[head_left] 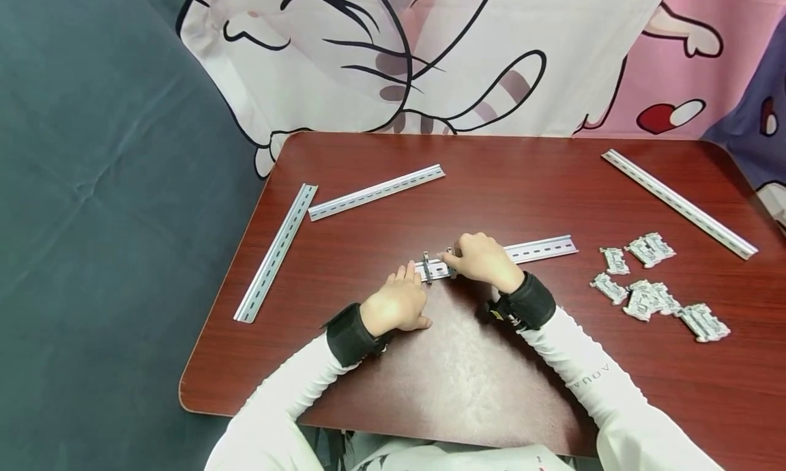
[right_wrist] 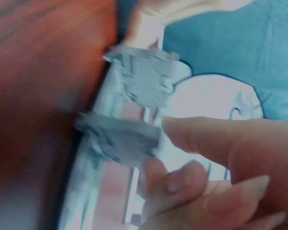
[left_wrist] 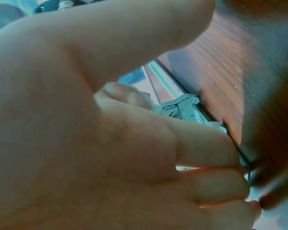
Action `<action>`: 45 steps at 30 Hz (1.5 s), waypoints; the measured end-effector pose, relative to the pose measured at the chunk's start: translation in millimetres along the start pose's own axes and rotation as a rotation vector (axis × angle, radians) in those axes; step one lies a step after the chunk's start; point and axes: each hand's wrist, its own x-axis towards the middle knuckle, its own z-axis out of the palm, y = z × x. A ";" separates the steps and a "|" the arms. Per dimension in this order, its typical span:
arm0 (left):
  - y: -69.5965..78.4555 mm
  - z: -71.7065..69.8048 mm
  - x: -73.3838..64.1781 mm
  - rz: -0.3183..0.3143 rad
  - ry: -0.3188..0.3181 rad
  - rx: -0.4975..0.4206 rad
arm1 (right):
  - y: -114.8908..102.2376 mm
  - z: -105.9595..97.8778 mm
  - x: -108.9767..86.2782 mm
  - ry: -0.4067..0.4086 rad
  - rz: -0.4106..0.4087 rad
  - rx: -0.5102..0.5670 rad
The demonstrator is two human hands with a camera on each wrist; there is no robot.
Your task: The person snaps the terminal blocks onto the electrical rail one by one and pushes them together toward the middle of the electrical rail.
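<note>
A slotted metal DIN rail (head_left: pixel 540 250) lies across the middle of the table, with two grey rail clips standing on it. Fingers straight, my left hand (head_left: pixel 398 299) lies over the rail's left part, its fingertips close to the left clip (head_left: pixel 427 269). The right hand (head_left: pixel 485 261) pinches the other clip (right_wrist: pixel 122 139) at its edge between thumb and fingers; this view is blurred. Between the two clips a short stretch of rail shows. From the left wrist, a clip (left_wrist: pixel 180 108) is seen beyond my extended fingers. My left hand hides the rail's left end.
Two more rails lie at the left, one slanted (head_left: pixel 276 252) and one behind it (head_left: pixel 377 192). Another rail (head_left: pixel 678 203) lies at the far right. Several loose pale clips (head_left: pixel 651 250) are scattered right of the hands. A patterned cloth (head_left: pixel 467 54) hangs behind the table (head_left: pixel 491 375).
</note>
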 end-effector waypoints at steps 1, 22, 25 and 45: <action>0.2 0.2 0.6 0.002 0.003 0.000 | 1.4 -3.4 -1.3 -0.005 0.007 0.005; 6.9 -1.8 4.3 -0.005 -0.028 -0.011 | 112.5 -77.4 -51.6 -0.097 0.114 0.094; 5.9 -2.5 2.9 -0.010 -0.018 -0.019 | 137.9 -92.9 -61.0 -0.106 0.144 0.103; 1.8 -3.5 -0.1 0.025 0.006 -0.081 | 200.5 -95.3 -80.8 -0.035 0.586 0.084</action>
